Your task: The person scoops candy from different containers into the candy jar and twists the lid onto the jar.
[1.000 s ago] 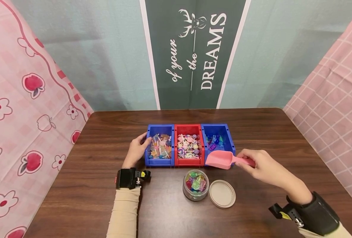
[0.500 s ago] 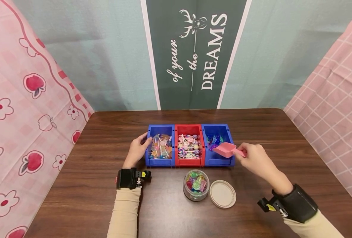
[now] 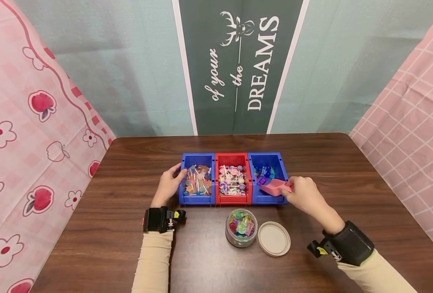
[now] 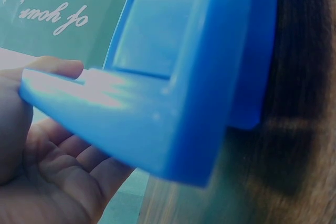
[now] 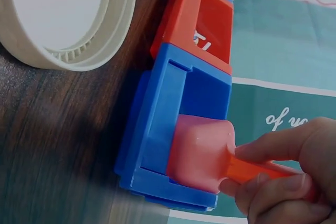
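Observation:
Three bins stand side by side. My left hand grips the side wall of the left blue bin, thumb over the rim and fingers outside; this bin holds small lollipop-like pieces. In my right hand is the handle of a pink scoop, whose bowl dips into the right blue bin. Blue, purple and teal clear pieces lie there beside the scoop's tip. The right wrist view shows the back of the scoop bowl; whether anything is in it cannot be told.
Between the blue bins sits a red bin of striped lollipop pieces. Nearer me stand an open clear jar of colourful pieces and its off-white lid. Hanging cloths border the brown table at the back and sides.
My right hand has moved left and forward, bringing the scoop from above the right blue bin's front edge down into the bin. My left hand stays on the left blue bin.

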`<state>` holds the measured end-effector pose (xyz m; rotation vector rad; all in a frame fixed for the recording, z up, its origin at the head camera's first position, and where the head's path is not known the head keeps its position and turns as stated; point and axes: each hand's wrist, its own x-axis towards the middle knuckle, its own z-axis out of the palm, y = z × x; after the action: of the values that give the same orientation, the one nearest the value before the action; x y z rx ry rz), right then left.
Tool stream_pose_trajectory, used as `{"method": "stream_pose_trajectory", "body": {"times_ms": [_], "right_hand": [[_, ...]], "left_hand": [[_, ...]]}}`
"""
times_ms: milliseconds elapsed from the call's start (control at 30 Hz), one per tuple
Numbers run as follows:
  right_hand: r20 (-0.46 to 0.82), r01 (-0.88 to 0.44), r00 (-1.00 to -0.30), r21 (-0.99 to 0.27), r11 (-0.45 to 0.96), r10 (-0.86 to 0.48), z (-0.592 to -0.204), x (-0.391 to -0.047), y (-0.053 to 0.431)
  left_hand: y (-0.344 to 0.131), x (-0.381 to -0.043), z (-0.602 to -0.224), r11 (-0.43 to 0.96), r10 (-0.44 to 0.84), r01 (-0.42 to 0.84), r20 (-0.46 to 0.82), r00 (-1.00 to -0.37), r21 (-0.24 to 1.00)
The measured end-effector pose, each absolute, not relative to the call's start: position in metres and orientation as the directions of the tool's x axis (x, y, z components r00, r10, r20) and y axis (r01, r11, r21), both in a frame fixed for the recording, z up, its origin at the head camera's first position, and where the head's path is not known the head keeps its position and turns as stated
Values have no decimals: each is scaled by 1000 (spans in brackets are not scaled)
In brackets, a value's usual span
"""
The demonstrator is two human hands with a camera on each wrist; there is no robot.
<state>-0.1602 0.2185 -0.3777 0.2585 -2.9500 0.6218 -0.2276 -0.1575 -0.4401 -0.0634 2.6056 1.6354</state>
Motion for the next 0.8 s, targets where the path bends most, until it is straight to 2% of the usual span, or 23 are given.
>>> {"method": "stream_pose_trajectory", "body": {"times_ms": [800], "right_hand": [[88, -100, -994, -434, 895, -68, -398, -173, 204]], "left_hand": [[-158, -227, -440, 436, 6, -64, -74, -997, 898]]}}
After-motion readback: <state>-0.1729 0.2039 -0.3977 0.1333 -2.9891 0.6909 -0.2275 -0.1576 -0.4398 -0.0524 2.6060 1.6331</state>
